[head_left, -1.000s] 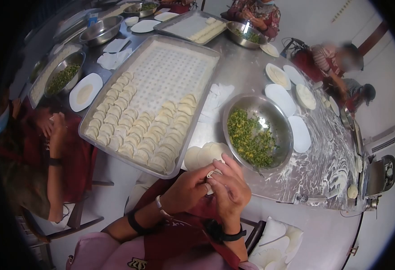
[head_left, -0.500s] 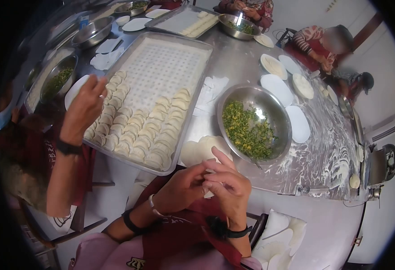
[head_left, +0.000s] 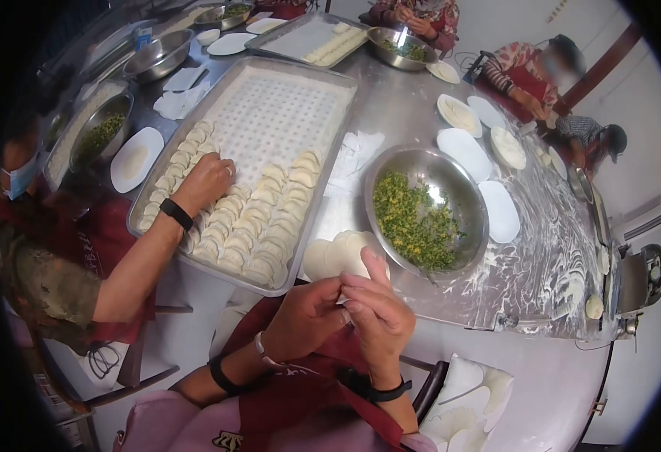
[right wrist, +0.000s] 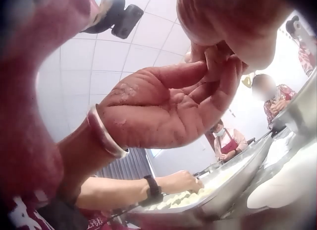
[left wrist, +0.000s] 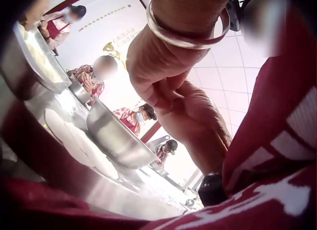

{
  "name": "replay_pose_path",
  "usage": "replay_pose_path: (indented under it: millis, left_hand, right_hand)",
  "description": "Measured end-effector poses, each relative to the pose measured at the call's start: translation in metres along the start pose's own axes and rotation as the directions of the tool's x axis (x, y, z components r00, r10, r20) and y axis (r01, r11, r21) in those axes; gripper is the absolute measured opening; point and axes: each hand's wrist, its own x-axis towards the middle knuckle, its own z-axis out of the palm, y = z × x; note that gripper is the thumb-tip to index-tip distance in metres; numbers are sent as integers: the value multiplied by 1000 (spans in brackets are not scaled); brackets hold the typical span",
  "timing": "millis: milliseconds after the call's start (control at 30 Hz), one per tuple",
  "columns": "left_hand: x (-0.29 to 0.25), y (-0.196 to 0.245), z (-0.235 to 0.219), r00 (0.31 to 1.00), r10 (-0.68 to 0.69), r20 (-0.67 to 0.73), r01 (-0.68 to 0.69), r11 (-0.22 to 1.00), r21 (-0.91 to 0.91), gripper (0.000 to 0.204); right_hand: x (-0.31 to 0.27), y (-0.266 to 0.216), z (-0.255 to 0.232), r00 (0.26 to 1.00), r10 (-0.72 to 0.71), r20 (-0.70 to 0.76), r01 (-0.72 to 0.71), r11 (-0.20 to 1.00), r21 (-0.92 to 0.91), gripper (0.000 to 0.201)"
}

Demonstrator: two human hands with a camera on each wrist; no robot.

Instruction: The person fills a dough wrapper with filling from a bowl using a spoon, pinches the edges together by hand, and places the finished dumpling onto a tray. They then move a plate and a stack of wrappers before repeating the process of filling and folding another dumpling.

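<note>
In the head view my left hand (head_left: 304,318) and right hand (head_left: 385,322) meet in front of the apron, fingertips together. Between them they pinch a dumpling (head_left: 342,299); only a sliver of its pale dough shows, the rest hidden by the fingers. The right wrist view shows the left thumb and fingertips bent in against the other hand. Just beyond my hands, round dough wrappers (head_left: 334,258) lie overlapping on the table edge. A steel bowl (head_left: 472,175) of chopped green and yellow filling (head_left: 413,218) stands past them.
Left of the bowl, a large metal tray (head_left: 294,264) bears rows of folded dumplings (head_left: 251,226). Another person's hand (head_left: 208,181) reaches into it from the left. White plates (head_left: 500,211) line the bowl's right side, beside the floury table (head_left: 541,248). Other people sit around the table.
The neighbour's hand has come from the left over the tray and down among the dumplings. My hands stay together at the same spot, fingers closing further over the dumpling.
</note>
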Motion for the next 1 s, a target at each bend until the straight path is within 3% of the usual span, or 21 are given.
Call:
replay_pose_path:
  millis: [67,167,267,367,400,467,500,533,567,667,767,867,1000]
  left_hand:
    - [0,0,0,1000,-4,-5,4,1000,6,40]
    - [3,1,4,997,-26,-70,13,984,-180,42]
    - [3,3,9,995,-18,-102,-6,974,-228,41]
    - [3,5,11,999,22,-35,-30,961,-274,43]
    - [3,3,6,999,45,-10,-45,999,-5,43]
    - [1,-1,-7,997,66,50,-82,855,512,44]
    - [2,1,-6,1000,-5,25,3,996,90,42]
    - [3,4,-4,996,-79,32,85,933,-351,40]
    - [5,6,-3,988,-139,71,147,679,-719,38]
    - [3,-2,0,988,-146,43,134,700,-701,42]
    - [-1,-12,2,972,-221,72,209,695,-688,42]
    - [1,2,5,979,-173,104,195,687,-700,43]
    - [5,0,4,988,-89,126,154,632,-759,43]
  right_hand:
    - [1,-1,0,999,27,22,-27,1000,-13,30]
    - [13,-34,20,945,259,-199,-223,956,189,25]
    - [9,-22,16,978,136,-157,-129,990,54,30]
    - [0,-3,1,997,79,7,-79,997,-19,46]
    - [2,-2,0,999,52,10,-51,997,-61,44]
    - [4,-1,0,1000,2,24,1,990,-142,39]
    - [7,-7,3,1000,24,-15,-25,989,-148,39]
    - [12,-17,9,998,43,-53,-51,987,-153,38]
    - [15,-22,12,994,61,-90,-74,985,-157,37]
    - [8,-7,6,999,-34,-34,25,970,-243,42]
    - [7,-5,-2,996,-44,73,63,956,-286,40]
    - [18,-24,2,999,-38,-23,30,957,-287,35]
    - [8,-25,7,966,145,-212,-136,989,58,34]
